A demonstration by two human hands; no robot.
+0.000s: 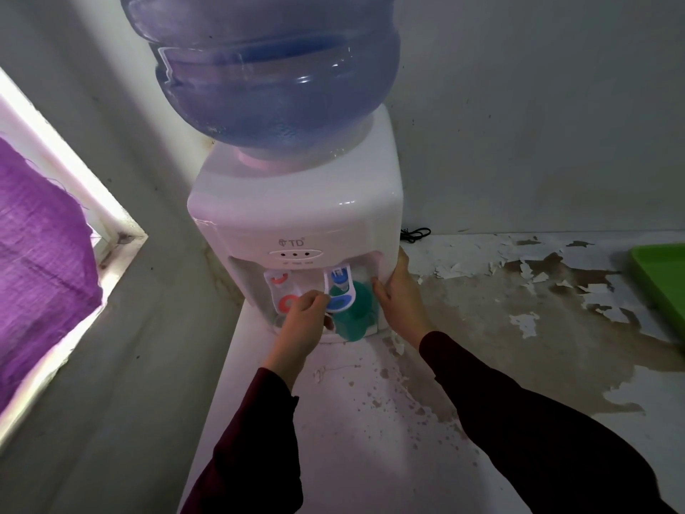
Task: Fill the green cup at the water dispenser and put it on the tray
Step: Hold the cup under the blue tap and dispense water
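The green cup (pixel 354 315) stands in the recess of the white water dispenser (pixel 296 217), right under the blue tap lever (pixel 339 291). My left hand (pixel 302 322) has its fingers curled onto the left edge of that lever, with the thumb low beside the cup. My right hand (pixel 398 294) lies flat against the dispenser's right front corner, thumb up along the side and fingertips at the recess next to the cup. A bright green tray (pixel 658 280) lies on the counter at the far right, partly cut off by the frame.
A large blue water bottle (pixel 270 68) sits upside down on the dispenser. A red tap lever (pixel 283 291) is left of the blue one. The counter (pixel 482 328) has peeling, stained paint. A black cable (pixel 415 234) lies behind the dispenser. A purple cloth (pixel 37 254) hangs at the left.
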